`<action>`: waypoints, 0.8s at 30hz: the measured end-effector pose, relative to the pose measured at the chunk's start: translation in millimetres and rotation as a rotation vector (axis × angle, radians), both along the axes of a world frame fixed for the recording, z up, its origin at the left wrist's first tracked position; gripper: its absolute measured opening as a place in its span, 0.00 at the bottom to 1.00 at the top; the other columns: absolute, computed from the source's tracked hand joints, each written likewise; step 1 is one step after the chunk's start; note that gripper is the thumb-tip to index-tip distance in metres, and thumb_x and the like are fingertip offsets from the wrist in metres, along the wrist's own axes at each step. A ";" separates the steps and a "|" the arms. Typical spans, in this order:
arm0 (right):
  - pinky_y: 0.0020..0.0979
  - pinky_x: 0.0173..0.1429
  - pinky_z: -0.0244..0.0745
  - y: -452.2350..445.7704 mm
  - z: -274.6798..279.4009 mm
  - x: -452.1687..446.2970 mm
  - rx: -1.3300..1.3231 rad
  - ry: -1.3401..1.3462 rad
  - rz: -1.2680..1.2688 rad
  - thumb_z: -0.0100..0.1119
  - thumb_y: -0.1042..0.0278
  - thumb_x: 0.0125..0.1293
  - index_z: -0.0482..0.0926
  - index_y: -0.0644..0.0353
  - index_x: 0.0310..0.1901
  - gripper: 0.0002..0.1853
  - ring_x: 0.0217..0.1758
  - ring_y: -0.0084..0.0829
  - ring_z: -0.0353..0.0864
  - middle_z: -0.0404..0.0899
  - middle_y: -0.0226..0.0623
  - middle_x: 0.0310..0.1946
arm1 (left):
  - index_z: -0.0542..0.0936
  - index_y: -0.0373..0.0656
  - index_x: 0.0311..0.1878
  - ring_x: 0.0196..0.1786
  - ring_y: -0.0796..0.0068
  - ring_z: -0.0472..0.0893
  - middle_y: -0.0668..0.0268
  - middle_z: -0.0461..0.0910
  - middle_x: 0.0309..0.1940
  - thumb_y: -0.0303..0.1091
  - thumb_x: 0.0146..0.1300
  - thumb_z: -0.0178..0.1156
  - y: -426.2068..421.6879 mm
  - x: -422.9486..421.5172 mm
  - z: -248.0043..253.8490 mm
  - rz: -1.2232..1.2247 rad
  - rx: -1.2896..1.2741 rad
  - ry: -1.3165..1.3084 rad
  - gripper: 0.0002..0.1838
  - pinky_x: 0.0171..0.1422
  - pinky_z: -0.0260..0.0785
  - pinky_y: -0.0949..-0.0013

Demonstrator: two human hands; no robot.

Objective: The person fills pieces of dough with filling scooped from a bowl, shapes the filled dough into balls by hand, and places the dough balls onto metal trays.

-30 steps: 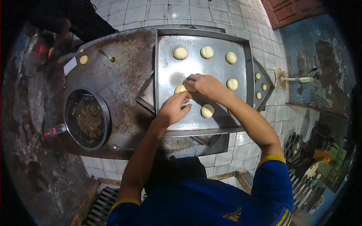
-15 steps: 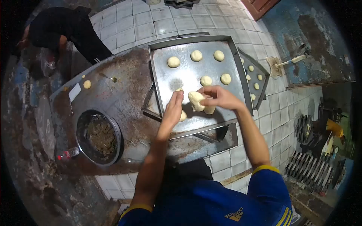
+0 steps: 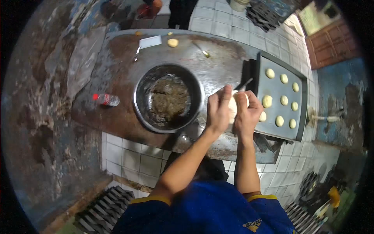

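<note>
Between my two hands, above the worn table [image 3: 117,124], is a lump of pale dough [image 3: 233,107]. My left hand [image 3: 219,109] presses on its left side, fingers together. Wrapped round its right side is my right hand [image 3: 248,111], with the thumb on top. To the left of my hands stands a metal bowl [image 3: 200,93] holding a brown, wet-looking filling [image 3: 168,99]. A metal tray [image 3: 272,130] on the right bears several round dough balls [image 3: 284,78] in rows.
A bottle with a red cap [image 3: 109,100] lies left of the bowl. Near the far edge are a white card [image 3: 150,41], a small dough ball [image 3: 172,43] and a spoon [image 3: 205,53]. Another person's dark-clothed legs [image 3: 181,13] are beyond the table.
The view has swung left, so the tray now appears farther right. My hands have left the tray and come together round the dough, which my right hand had lifted from it.
</note>
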State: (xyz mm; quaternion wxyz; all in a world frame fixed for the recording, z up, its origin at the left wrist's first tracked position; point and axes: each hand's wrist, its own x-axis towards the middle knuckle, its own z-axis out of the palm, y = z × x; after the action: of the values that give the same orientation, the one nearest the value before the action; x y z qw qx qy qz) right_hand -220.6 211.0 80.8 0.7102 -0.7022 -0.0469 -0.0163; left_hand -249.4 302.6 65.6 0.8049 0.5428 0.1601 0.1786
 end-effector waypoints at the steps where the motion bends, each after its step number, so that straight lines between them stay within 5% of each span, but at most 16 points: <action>1: 0.23 0.42 0.71 21.5 0.5 -5.5 0.066 0.065 0.051 0.67 0.68 0.78 0.86 0.68 0.37 0.12 0.35 0.15 0.75 0.84 0.25 0.31 | 0.79 0.39 0.37 0.33 0.85 0.74 0.75 0.76 0.27 0.53 0.84 0.56 24.2 -13.8 6.6 -0.028 -0.104 -0.032 0.25 0.35 0.65 0.69; 3: 0.23 0.39 0.70 58.1 3.1 -17.1 0.146 0.094 0.155 0.65 0.63 0.81 0.87 0.66 0.37 0.15 0.33 0.14 0.75 0.82 0.24 0.29 | 0.78 0.43 0.36 0.33 0.90 0.70 0.80 0.74 0.30 0.52 0.82 0.60 72.8 -40.8 19.7 -0.077 -0.314 -0.084 0.23 0.35 0.62 0.76; 6: 0.22 0.30 0.65 93.3 14.5 -36.4 -0.015 0.138 0.314 0.64 0.60 0.82 0.88 0.65 0.37 0.17 0.25 0.13 0.72 0.80 0.21 0.25 | 0.81 0.43 0.37 0.32 0.91 0.71 0.81 0.74 0.29 0.46 0.79 0.66 120.7 -73.7 7.6 0.002 -0.167 -0.075 0.17 0.36 0.63 0.79; 8: 0.21 0.26 0.61 118.6 24.5 -49.3 -0.152 0.196 0.381 0.64 0.59 0.82 0.88 0.65 0.37 0.18 0.22 0.12 0.71 0.80 0.22 0.24 | 0.81 0.42 0.42 0.31 0.88 0.74 0.77 0.78 0.30 0.51 0.82 0.60 137.0 -90.4 -14.1 0.201 -0.109 -0.051 0.20 0.37 0.66 0.79; 10: 0.23 0.30 0.68 132.2 38.7 -56.9 -0.214 0.208 0.566 0.66 0.57 0.80 0.89 0.65 0.39 0.18 0.27 0.15 0.76 0.84 0.25 0.28 | 0.78 0.42 0.51 0.34 0.74 0.82 0.67 0.83 0.37 0.68 0.79 0.48 163.2 -107.9 -24.5 0.141 -0.460 -0.002 0.33 0.41 0.74 0.72; 12: 0.25 0.34 0.71 145.3 54.1 -65.9 -0.155 0.344 0.802 0.67 0.58 0.79 0.89 0.66 0.42 0.16 0.33 0.17 0.79 0.87 0.29 0.35 | 0.80 0.41 0.48 0.42 0.73 0.85 0.68 0.85 0.39 0.52 0.73 0.62 168.9 -125.8 -66.8 0.016 -0.191 -0.040 0.20 0.48 0.77 0.68; 15: 0.38 0.53 0.80 174.4 54.5 -64.1 -0.803 -0.107 1.050 0.65 0.52 0.79 0.88 0.63 0.55 0.20 0.49 0.45 0.86 0.82 0.47 0.39 | 0.84 0.41 0.50 0.43 0.72 0.88 0.65 0.90 0.42 0.31 0.59 0.77 169.9 -166.8 -70.1 -0.044 0.088 -0.116 0.17 0.50 0.80 0.65; 19: 0.51 0.61 0.80 217.7 -4.1 -47.3 -0.995 -0.072 1.064 0.62 0.43 0.77 0.85 0.60 0.63 0.27 0.55 0.61 0.85 0.82 0.56 0.51 | 0.87 0.38 0.43 0.41 0.65 0.91 0.60 0.91 0.37 0.29 0.60 0.74 206.4 -202.9 -86.0 0.036 0.362 -0.009 0.09 0.49 0.81 0.63; 24: 0.50 0.62 0.84 286.1 -143.2 -5.7 -1.170 -0.494 1.353 0.73 0.52 0.68 0.80 0.62 0.69 0.32 0.59 0.58 0.86 0.83 0.57 0.62 | 0.85 0.37 0.53 0.51 0.67 0.90 0.60 0.91 0.46 0.24 0.62 0.71 235.1 -267.0 -114.6 0.251 0.130 0.461 0.15 0.58 0.81 0.62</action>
State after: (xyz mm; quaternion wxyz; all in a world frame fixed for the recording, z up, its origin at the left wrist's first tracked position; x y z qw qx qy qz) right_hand -226.3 497.1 -62.4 0.0707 -0.7486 -0.5974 0.2788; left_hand -516.4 537.7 -49.0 0.6821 0.5956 0.3936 0.1587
